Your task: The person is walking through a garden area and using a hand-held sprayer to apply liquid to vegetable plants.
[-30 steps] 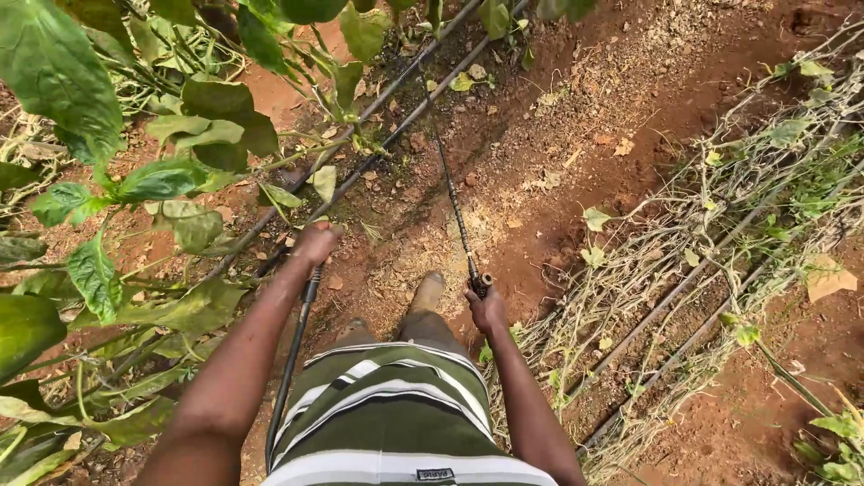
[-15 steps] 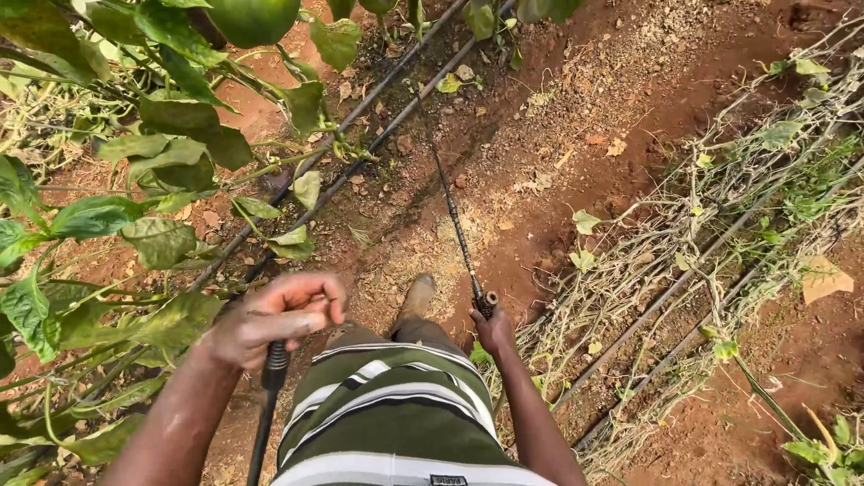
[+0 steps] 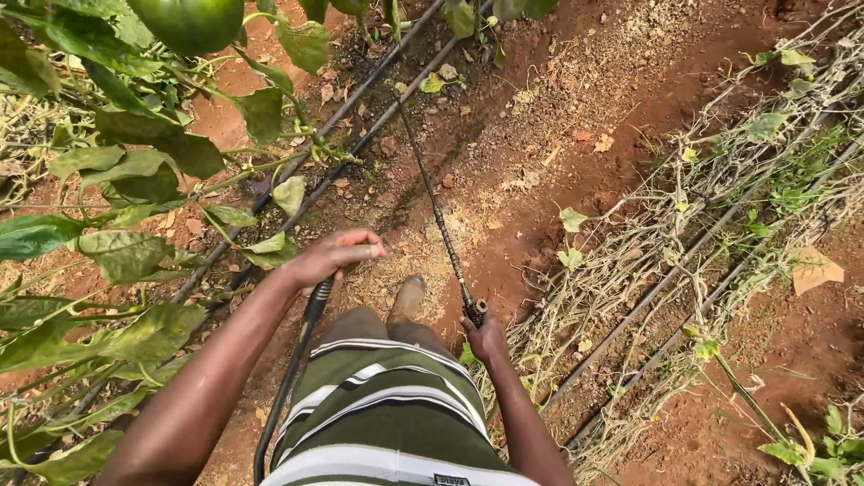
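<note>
I stand on red soil between two crop rows. My left hand [image 3: 330,257] is closed around a black hose [image 3: 290,378] that hangs down along my left side. In my right hand [image 3: 486,337] is the grip of a thin black spray lance [image 3: 438,216]. The lance slants up and away over the soil toward the drip lines [image 3: 360,117]. My striped green and white shirt [image 3: 387,414] fills the bottom of the view, and one brown boot [image 3: 407,300] shows in front of it.
Leafy pepper plants [image 3: 126,180] with a large green pepper [image 3: 186,22] crowd the left side. Black drip lines run diagonally along both rows. Dry, withered vines [image 3: 684,261] cover the right row. A bare red soil path [image 3: 576,126] runs ahead.
My left hand slid forward along the hose and moved up and to the right. The view shifted forward a little; the lance tip now points slightly more to the left.
</note>
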